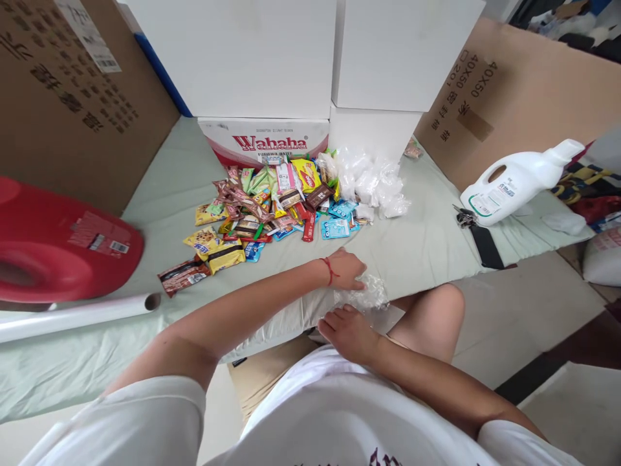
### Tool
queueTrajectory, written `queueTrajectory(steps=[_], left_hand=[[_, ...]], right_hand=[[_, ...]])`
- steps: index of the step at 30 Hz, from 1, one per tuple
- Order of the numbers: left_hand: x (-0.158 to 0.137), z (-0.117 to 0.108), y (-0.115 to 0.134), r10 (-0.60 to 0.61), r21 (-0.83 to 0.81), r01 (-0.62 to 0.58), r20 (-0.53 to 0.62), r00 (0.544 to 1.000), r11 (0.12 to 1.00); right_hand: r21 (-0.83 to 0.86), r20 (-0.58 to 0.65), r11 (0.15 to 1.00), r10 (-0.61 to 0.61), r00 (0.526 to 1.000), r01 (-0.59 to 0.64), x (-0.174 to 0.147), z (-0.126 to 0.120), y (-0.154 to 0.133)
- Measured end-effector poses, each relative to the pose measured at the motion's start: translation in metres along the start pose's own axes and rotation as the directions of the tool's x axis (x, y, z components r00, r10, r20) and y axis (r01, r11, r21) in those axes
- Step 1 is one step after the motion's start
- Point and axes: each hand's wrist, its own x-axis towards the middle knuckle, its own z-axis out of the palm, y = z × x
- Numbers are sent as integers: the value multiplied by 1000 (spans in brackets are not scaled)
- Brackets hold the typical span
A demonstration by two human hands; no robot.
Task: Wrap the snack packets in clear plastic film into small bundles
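Observation:
A crumpled clear plastic bag (372, 292) lies at the front edge of the cloth-covered table, between my two hands. My left hand (343, 269), with a red string around the wrist, is closed on the bag's upper left part, thumb and fingertips against the film. Just below it, my right hand (350, 333) is curled at the table edge, its fingers closed over the bag's near side. Beyond my hands is a heap of wrapped snacks (272, 200), with brown, yellow, blue and red packets. A pile of clear plastic bags (371, 181) rests against its right side.
White boxes (257, 58) stand along the back above a Wahaba-style printed carton (266, 141). Left are a red jug (63, 239), a plastic roll (77, 317) and a cardboard box (72, 97). Right are a white detergent bottle (514, 181), keys (464, 218) and a black phone-like object (487, 247).

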Motion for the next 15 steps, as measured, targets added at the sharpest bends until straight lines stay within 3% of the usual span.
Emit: queueTrajectory(steps=[3, 4, 6, 7, 9, 11, 12, 15], left_hand=[[-19, -30, -10, -102, 28, 101, 15, 995, 994], [-29, -41, -13, -119, 46, 120, -26, 993, 992], [-54, -61, -16, -186, 76, 208, -232, 955, 975], [-69, -67, -17, -233, 64, 275, -371, 899, 959], [-99, -70, -15, -329, -17, 399, -597, 731, 917], [-126, -61, -11, -392, -112, 460, -717, 576, 881], [-136, -53, -8, -409, -146, 475, -752, 517, 868], [-152, -29, -1, -407, -180, 506, -829, 383, 843]], right_hand=[[-9, -125, 1000, 1, 992, -2, -4, -4, 7], [-9, -165, 1000, 6, 986, -8, -4, -7, 9], [17, -226, 999, 36, 973, -32, -4, -12, 15], [62, -244, 997, 56, 968, -42, -4, -15, 19], [253, -255, 966, 124, 959, -58, -4, -22, 26], [539, -265, 836, 286, 921, -105, -3, -29, 36], [668, -256, 729, 413, 874, -149, -2, -33, 42], [874, -118, 394, 738, 664, -283, 10, -41, 57]])
